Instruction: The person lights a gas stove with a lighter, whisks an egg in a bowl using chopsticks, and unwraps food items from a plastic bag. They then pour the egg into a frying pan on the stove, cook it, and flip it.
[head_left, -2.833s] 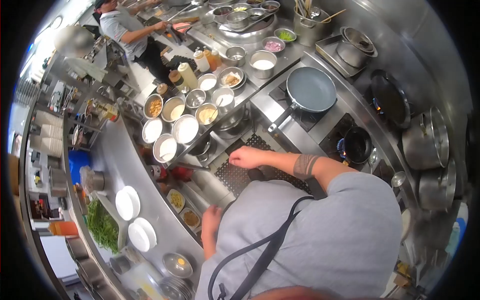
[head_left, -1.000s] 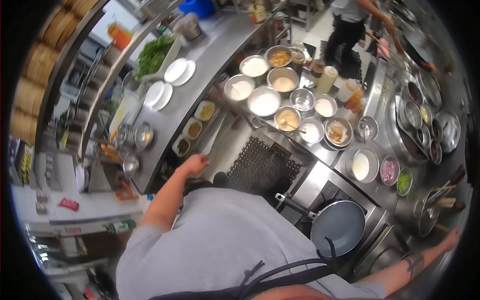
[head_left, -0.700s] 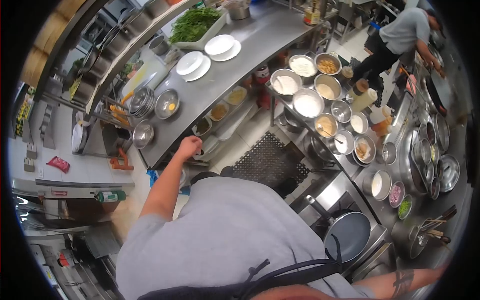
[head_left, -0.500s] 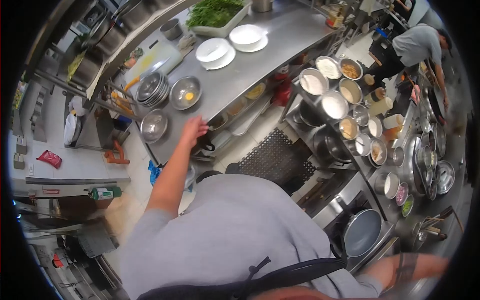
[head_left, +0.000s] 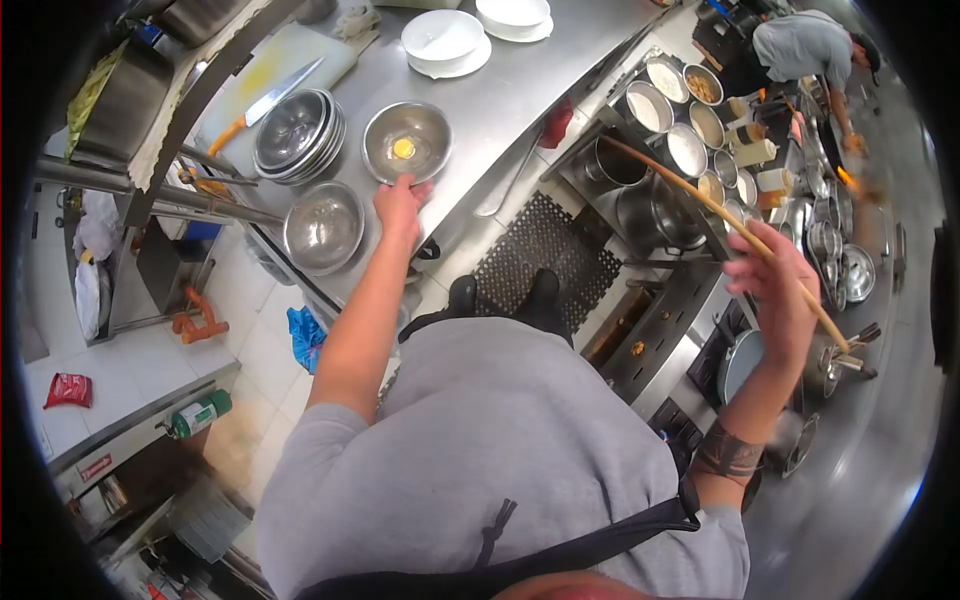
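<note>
My left hand is closed at the near rim of a steel mixing bowl. A raw egg with a yellow yolk lies inside it. Beside this bowl stand another steel bowl, its inside wet-looking, and a stack of steel bowls. My right hand, raised on the stove side, grips long wooden chopsticks slanting across the view. Whether these are one stick or a pair held together, I cannot tell. Below that hand a wok is partly hidden by my forearm.
A knife lies on a cutting board. White plates stand farther along the steel counter. Several ingredient containers line the stove side. A co-worker bends over the far end. A perforated mat covers the floor.
My left hand has reached forward to the egg bowl's rim. My right hand has come up from the lower right, now holding the chopsticks. The view has shifted, bringing the bowls closer.
</note>
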